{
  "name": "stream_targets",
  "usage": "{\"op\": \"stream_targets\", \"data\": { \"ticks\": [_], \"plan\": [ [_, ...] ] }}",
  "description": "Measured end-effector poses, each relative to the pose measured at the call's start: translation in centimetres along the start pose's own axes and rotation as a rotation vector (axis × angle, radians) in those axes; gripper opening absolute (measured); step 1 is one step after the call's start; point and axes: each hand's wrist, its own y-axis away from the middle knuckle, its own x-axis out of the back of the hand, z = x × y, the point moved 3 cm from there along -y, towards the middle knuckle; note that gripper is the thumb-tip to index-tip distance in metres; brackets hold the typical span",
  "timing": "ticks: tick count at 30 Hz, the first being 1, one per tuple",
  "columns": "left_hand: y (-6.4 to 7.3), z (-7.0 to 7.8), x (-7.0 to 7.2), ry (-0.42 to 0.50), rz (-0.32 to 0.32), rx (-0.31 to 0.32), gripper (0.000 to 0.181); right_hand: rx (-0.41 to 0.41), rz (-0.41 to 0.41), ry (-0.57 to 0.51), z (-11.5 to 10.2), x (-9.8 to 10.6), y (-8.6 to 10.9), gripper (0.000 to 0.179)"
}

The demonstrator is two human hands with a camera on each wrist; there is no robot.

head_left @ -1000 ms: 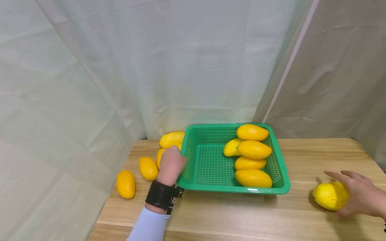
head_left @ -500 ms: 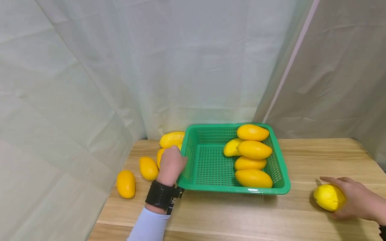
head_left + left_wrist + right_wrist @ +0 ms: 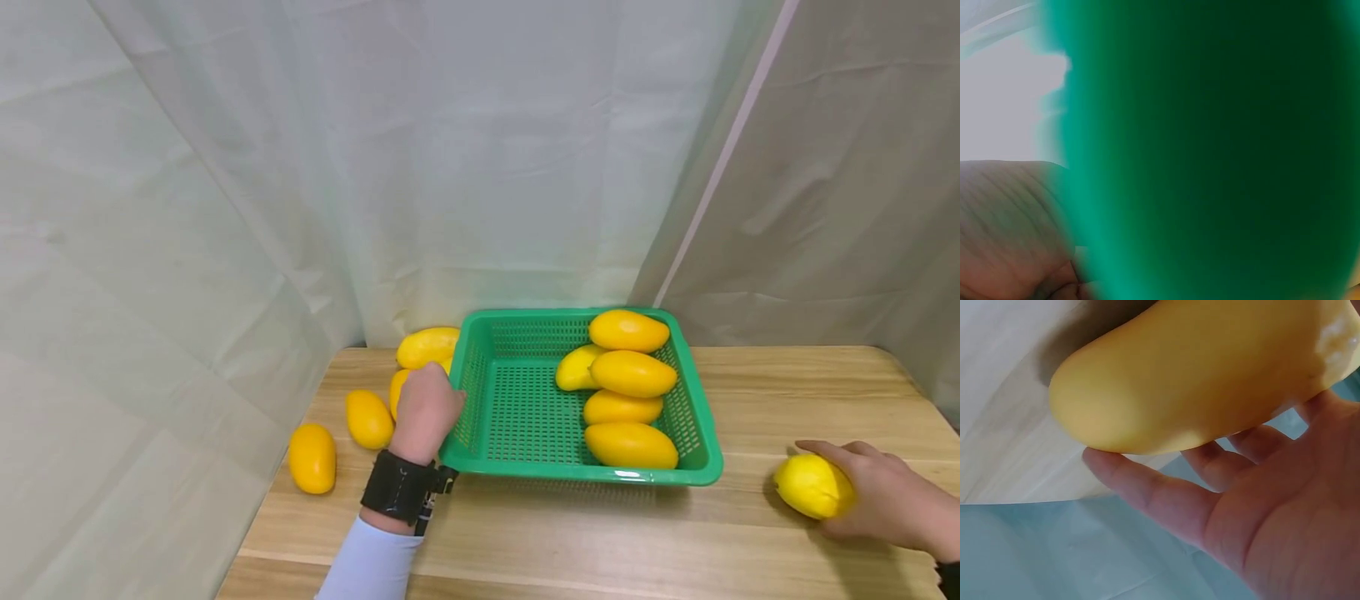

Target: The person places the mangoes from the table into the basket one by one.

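Note:
At the left side of the green plastic basket [image 3: 525, 473], my left hand [image 3: 429, 408] grips the rim, thumb over the edge. The left wrist view is mostly filled by blurred green basket wall [image 3: 1210, 150], with part of the palm [image 3: 1010, 225] at lower left. At the right of the table my right hand [image 3: 888, 500] holds a bright yellow mango [image 3: 813, 486] from its right side. In the right wrist view the fingers lie along one side of that mango [image 3: 1179, 381]; the thumb is mostly out of that view. Several yellow-orange mangoes [image 3: 633, 372] lie in the basket's right half.
Left of the basket lie more loose mangoes, one [image 3: 312, 458] near the table's left edge, another [image 3: 369, 419] beside it, and one [image 3: 427, 347] at the back, partly behind the basket. Pale curtains [image 3: 525, 167] hang behind the wooden table [image 3: 555, 542].
My right hand has moved in and closed around the yellow mango, which has shifted and turned slightly to the left. My left hand and the basket have stayed in place.

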Motion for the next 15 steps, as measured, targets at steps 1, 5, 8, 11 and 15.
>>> {"op": "stream_targets", "data": {
  "ticks": [1,5,8,11,15],
  "plan": [
    [0.01,0.0,0.01,0.002,-0.001,0.003,0.027,-0.004,-0.007,-0.007,-0.01,-0.03,-0.05,0.107],
    [0.03,0.0,0.02,-0.001,0.003,0.003,0.027,-0.014,-0.039,-0.051,-0.11,-0.16,-0.2,0.102],
    [0.03,0.02,0.0,-0.001,0.004,0.002,0.027,-0.02,-0.049,-0.068,-0.17,-0.25,-0.31,0.1],
    [0.02,0.04,-0.02,0.0,0.003,0.003,0.027,-0.015,-0.029,-0.072,-0.23,-0.27,-0.38,0.098],
    [0.01,0.02,-0.05,0.003,-0.004,0.009,0.027,-0.013,-0.005,-0.099,-0.44,-0.34,-0.53,0.095]
  ]
}}
